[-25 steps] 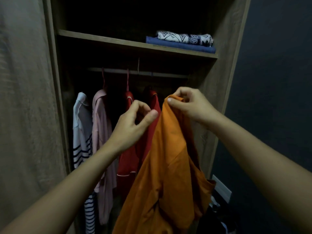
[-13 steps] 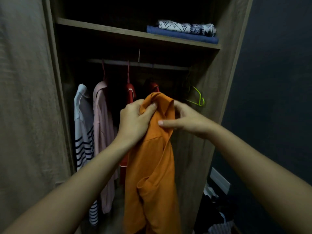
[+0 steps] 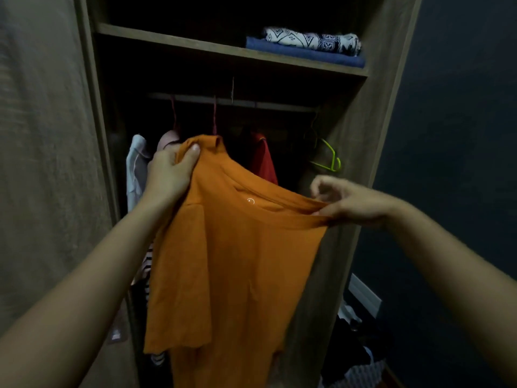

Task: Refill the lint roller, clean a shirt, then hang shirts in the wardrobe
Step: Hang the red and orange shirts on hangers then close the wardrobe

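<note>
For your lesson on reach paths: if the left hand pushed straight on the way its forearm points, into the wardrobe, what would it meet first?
Probably the pink shirt hanging just behind the left hand, which has its grip on the orange shirt. Depth in the dark wardrobe is unclear, so the white striped shirt beside it is possible too.

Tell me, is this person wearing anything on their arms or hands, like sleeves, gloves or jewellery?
Nothing shows. Both forearms are bare up to the frame's edge, with no sleeve or cuff in view. The left hand and right hand have no gloves, rings, watch or bracelet that this dim picture reveals. The left thumbnail looks short and unpainted.
</note>
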A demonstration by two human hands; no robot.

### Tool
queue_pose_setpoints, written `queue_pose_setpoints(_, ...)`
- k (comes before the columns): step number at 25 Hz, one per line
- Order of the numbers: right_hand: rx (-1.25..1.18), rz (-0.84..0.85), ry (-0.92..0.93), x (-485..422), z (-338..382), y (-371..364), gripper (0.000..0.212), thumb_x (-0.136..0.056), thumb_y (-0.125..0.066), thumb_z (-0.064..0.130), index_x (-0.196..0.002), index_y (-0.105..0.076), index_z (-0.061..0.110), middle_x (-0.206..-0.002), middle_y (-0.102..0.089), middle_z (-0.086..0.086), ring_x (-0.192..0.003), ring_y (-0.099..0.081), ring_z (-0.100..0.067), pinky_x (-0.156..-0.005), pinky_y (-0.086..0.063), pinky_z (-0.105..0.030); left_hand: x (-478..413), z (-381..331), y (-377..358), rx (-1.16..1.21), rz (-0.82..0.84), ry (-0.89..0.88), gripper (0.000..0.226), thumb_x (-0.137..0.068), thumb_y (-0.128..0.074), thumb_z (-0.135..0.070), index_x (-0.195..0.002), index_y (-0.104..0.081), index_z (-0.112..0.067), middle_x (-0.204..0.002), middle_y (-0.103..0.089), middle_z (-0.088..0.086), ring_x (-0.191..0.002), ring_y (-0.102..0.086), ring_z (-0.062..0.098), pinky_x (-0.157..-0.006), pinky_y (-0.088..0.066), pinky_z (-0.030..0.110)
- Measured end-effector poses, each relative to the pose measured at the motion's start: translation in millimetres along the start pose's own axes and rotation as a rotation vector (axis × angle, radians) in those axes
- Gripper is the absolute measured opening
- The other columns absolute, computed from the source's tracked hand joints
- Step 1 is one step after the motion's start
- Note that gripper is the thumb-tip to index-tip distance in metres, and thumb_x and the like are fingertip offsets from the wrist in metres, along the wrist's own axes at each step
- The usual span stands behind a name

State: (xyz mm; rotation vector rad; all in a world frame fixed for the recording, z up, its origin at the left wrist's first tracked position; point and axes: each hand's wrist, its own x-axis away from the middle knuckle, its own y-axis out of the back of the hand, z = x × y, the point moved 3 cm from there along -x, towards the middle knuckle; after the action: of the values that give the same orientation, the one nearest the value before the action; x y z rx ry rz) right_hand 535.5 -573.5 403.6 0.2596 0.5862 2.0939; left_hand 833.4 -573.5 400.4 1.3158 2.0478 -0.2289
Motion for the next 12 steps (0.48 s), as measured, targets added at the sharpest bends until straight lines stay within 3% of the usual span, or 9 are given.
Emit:
queue_pose_setpoints(2, -0.178, -0.053, 0.092, 6, 17, 15, 0.027, -0.078, -0.055, -0.009, -0.065, -0.058, 0.015, -0.098, -0.068, -0.002, -0.075, -0.065, -0.009, -0.058, -0.053, -0.017, 1, 17, 9, -0.01, 0.041, 0.047, 0.047, -0.091, -0.047, -0.049, -0.092, -0.058, -0.003, -0.082, -0.059, 0.029, -0.075, -0.059, 0.042, -0.071, -0.051, 0.056)
queue_pose_setpoints(3, -0.117, -0.11, 0.098, 6, 22, 23, 0.031, -0.079, -0.055, -0.006, -0.06, -0.064, 0.017, -0.102, -0.07, 0.0, -0.081, -0.067, -0.008, -0.06, -0.054, -0.017, 3, 21, 11, -0.022, 0.059, 0.047, 0.042, -0.093, -0.047, -0.044, -0.094, -0.059, -0.004, -0.082, -0.058, 0.028, -0.075, -0.058, 0.04, -0.07, -0.051, 0.053)
queue_pose_setpoints(6, 0.564, -0.289, 0.045, -8, 26, 27, 0.029, -0.091, -0.049, 0.003, -0.09, -0.07, 0.024, -0.107, -0.061, 0.008, -0.097, -0.061, -0.008, -0.066, -0.051, -0.017, 8, 20, 14, -0.025, 0.081, -0.029, 0.009, -0.095, -0.05, -0.028, -0.102, -0.056, -0.029, -0.087, -0.06, -0.001, -0.084, -0.059, 0.018, -0.072, -0.049, 0.034)
queue_pose_setpoints(7, 0.704, -0.328, 0.027, -15, 24, 24, 0.028, -0.092, -0.049, 0.006, -0.101, -0.068, 0.024, -0.107, -0.056, 0.009, -0.097, -0.057, -0.007, -0.066, -0.048, -0.017, 10, 19, 12, -0.032, 0.1, -0.065, 0.017, -0.094, -0.051, -0.024, -0.104, -0.05, -0.038, -0.088, -0.057, -0.008, -0.082, -0.058, 0.014, -0.07, -0.048, 0.031)
queue_pose_setpoints(10, 0.722, -0.315, -0.063, -25, 10, 12, 0.033, -0.088, -0.053, 0.005, -0.115, -0.062, 0.022, -0.111, -0.05, 0.005, -0.099, -0.052, -0.01, -0.074, -0.048, -0.021, 19, 20, 6, -0.133, 0.193, -0.201, 0.036, -0.093, -0.05, -0.012, -0.1, -0.038, -0.046, -0.091, -0.055, -0.013, -0.083, -0.057, 0.016, -0.07, -0.049, 0.035)
queue_pose_setpoints(12, 0.682, -0.192, -0.118, -23, -4, 12, 0.034, -0.085, -0.051, 0.0, -0.102, -0.065, 0.026, -0.114, -0.055, 0.004, -0.106, -0.054, -0.013, -0.082, -0.047, -0.024, 23, 30, -2, -0.154, 0.271, -0.263, 0.034, -0.089, -0.044, -0.001, -0.09, -0.047, -0.035, -0.095, -0.059, -0.012, -0.092, -0.058, 0.013, -0.081, -0.048, 0.039)
